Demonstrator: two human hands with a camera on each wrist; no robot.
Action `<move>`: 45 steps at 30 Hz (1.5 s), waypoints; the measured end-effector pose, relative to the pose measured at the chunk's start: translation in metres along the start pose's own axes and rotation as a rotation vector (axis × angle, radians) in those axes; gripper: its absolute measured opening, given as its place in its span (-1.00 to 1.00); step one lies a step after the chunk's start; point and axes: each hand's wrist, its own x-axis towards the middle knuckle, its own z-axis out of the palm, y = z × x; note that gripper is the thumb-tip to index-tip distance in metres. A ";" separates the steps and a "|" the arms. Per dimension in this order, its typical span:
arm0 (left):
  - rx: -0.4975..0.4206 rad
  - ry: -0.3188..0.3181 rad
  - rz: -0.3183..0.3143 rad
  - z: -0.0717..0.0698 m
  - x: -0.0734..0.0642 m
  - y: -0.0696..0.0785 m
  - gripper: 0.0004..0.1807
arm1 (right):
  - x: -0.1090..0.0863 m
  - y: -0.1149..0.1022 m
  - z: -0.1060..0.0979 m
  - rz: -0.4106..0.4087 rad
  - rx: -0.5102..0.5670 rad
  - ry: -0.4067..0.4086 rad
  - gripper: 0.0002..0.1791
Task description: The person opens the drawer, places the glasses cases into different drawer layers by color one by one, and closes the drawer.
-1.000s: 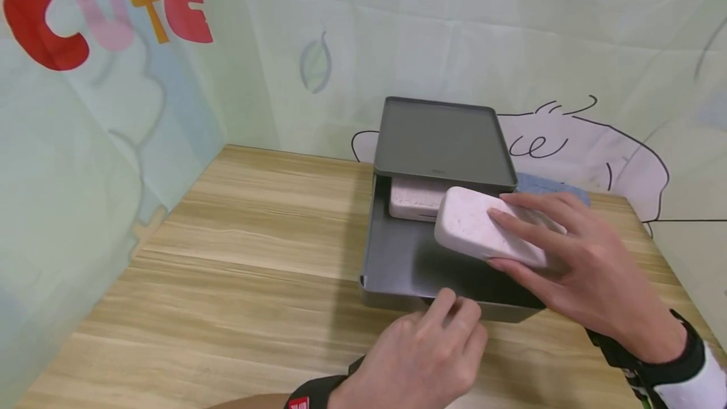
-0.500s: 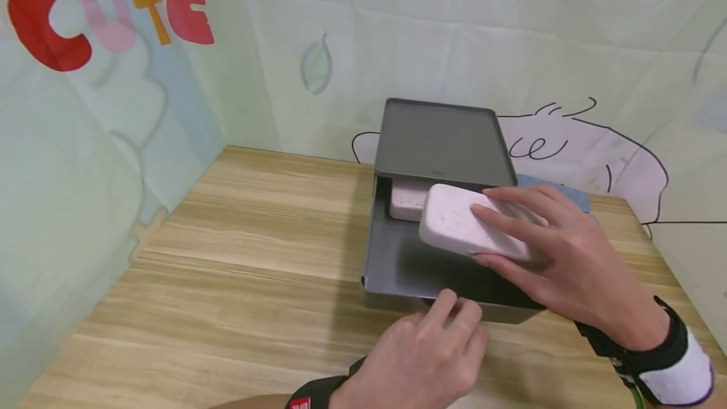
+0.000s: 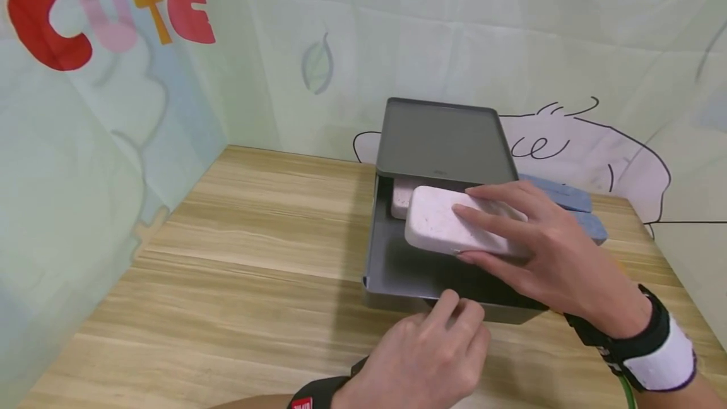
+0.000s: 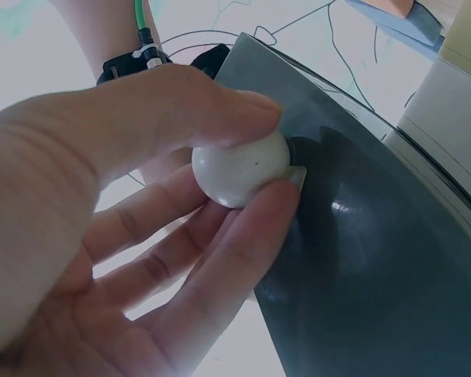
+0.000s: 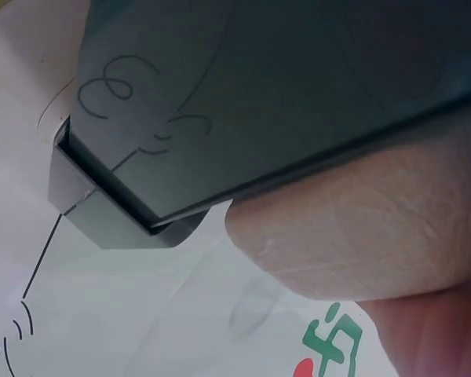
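Observation:
My right hand grips a pale pinkish-white block with rounded corners, thumb along its near side and fingers over its top. The block is held over the pulled-out grey drawer, tilted slightly; whether it touches the drawer is hidden. Farther back inside the drawer, another pale block shows, partly covered. My left hand is at the drawer's front; in the left wrist view its thumb and fingers pinch a round white knob. In the right wrist view the held block appears beside the grey box.
The grey box's flat top has a raised rim and overhangs the drawer's back part. Blue blocks lie to its right, partly behind my right hand. A wood-grain table extends left, and a printed cloth hangs behind.
My right hand has moved left with the pale block, which now sits farther over the drawer and covers more of the block behind. More blue shows on the right. My left hand stays put.

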 end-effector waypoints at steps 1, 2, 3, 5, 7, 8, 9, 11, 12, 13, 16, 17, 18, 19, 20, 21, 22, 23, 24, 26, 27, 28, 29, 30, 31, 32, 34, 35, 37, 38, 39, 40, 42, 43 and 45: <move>0.001 -0.001 0.001 0.000 0.000 0.000 -0.77 | 0.001 0.000 0.001 -0.004 0.006 -0.004 -0.35; 0.000 -0.002 0.002 0.000 0.000 0.000 -0.78 | 0.002 -0.001 0.001 -0.011 0.012 -0.007 -0.37; 0.000 -0.003 0.001 -0.001 0.000 0.000 -0.78 | 0.003 -0.001 0.002 -0.015 0.018 -0.009 -0.40; -0.001 -0.003 -0.001 -0.001 0.000 0.000 -0.79 | 0.005 -0.002 0.003 -0.033 0.032 -0.005 -0.46; -0.005 -0.002 -0.005 -0.001 0.000 0.000 -0.80 | 0.007 -0.002 0.005 -0.046 0.043 -0.001 -0.48; -0.008 -0.002 -0.005 -0.001 0.000 0.000 -0.81 | 0.008 -0.003 0.006 -0.052 0.049 -0.001 -0.48; -0.012 -0.002 -0.005 -0.001 0.000 0.000 -0.82 | 0.008 -0.003 0.006 -0.055 0.053 -0.004 -0.47; -0.013 -0.003 -0.004 0.000 0.000 0.000 -0.83 | 0.008 -0.003 0.008 -0.056 0.058 -0.016 -0.46; -0.014 -0.003 -0.004 0.000 0.000 0.000 -0.83 | 0.009 -0.003 0.008 -0.055 0.060 -0.024 -0.45; -0.012 -0.003 -0.003 0.000 0.000 0.000 -0.83 | 0.008 -0.003 0.008 -0.053 0.058 -0.036 -0.45; 0.002 0.000 -0.003 0.000 0.000 0.000 -0.81 | 0.008 -0.001 0.010 -0.056 0.053 -0.065 -0.46; 0.008 0.001 -0.004 -0.001 0.000 0.000 -0.80 | 0.008 -0.001 0.011 -0.058 0.051 -0.077 -0.45; 0.011 0.002 -0.005 -0.001 0.000 0.000 -0.79 | 0.008 -0.001 0.012 -0.056 0.043 -0.091 -0.45; 0.013 0.002 -0.005 -0.001 0.000 0.001 -0.78 | 0.008 0.000 0.013 -0.055 0.037 -0.105 -0.43; 0.020 0.002 -0.004 -0.001 -0.001 0.001 -0.77 | 0.008 0.000 0.014 -0.053 0.032 -0.117 -0.42; 0.021 0.002 -0.003 -0.001 -0.001 0.001 -0.76 | 0.008 0.000 0.014 -0.051 0.027 -0.130 -0.40; 0.020 0.000 -0.002 -0.001 -0.001 0.001 -0.76 | 0.008 0.000 0.015 -0.047 0.020 -0.142 -0.39; 0.015 -0.002 -0.001 -0.001 -0.001 0.001 -0.76 | 0.008 0.001 0.016 -0.048 0.015 -0.152 -0.38; 0.009 -0.003 0.000 -0.001 -0.001 0.001 -0.77 | 0.008 0.001 0.016 -0.046 0.008 -0.165 -0.37; 0.000 -0.008 0.002 -0.001 -0.001 0.001 -0.79 | 0.007 0.001 0.017 -0.049 -0.003 -0.181 -0.35; -0.010 -0.010 0.003 -0.001 -0.001 0.001 -0.80 | 0.007 0.002 0.018 -0.049 -0.009 -0.189 -0.35; -0.015 -0.011 0.004 -0.001 -0.001 0.001 -0.80 | 0.007 0.002 0.019 -0.047 -0.013 -0.198 -0.35; -0.021 -0.011 0.004 -0.001 -0.001 0.000 -0.80 | 0.007 0.002 0.019 -0.045 -0.016 -0.205 -0.35; -0.026 -0.010 0.004 0.000 -0.001 0.000 -0.79 | 0.007 0.002 0.019 -0.040 -0.020 -0.214 -0.35; -0.026 -0.008 0.005 0.000 -0.001 0.000 -0.77 | 0.007 0.002 0.019 -0.039 -0.017 -0.216 -0.36; -0.027 -0.005 0.005 0.000 -0.001 0.000 -0.75 | 0.006 0.002 0.020 -0.036 -0.016 -0.219 -0.37; -0.023 0.003 0.006 0.000 0.000 0.000 -0.69 | 0.006 0.002 0.020 -0.035 -0.014 -0.222 -0.37; -0.019 0.008 0.005 0.000 0.000 0.000 -0.66 | 0.006 0.002 0.021 -0.035 -0.015 -0.224 -0.38; -0.011 0.015 0.003 0.001 0.000 0.001 -0.62 | 0.006 0.002 0.021 -0.038 -0.013 -0.224 -0.37; -0.011 0.018 0.002 0.001 0.000 0.001 -0.61 | 0.006 0.002 0.022 -0.039 -0.016 -0.225 -0.37; -0.010 0.020 0.001 0.001 0.000 0.001 -0.61 | 0.005 0.002 0.022 -0.042 -0.014 -0.226 -0.36; -0.012 0.022 -0.002 0.001 0.000 0.001 -0.61 | 0.005 0.002 0.022 -0.043 -0.013 -0.228 -0.35; -0.016 0.024 -0.003 0.002 0.000 0.001 -0.60 | 0.005 0.002 0.023 -0.046 -0.008 -0.231 -0.34; -0.017 0.025 -0.004 0.002 -0.001 0.001 -0.60 | 0.004 0.002 0.023 -0.045 -0.010 -0.235 -0.34; -0.017 0.027 -0.006 0.002 -0.001 0.001 -0.61 | 0.004 0.002 0.024 -0.043 -0.014 -0.242 -0.33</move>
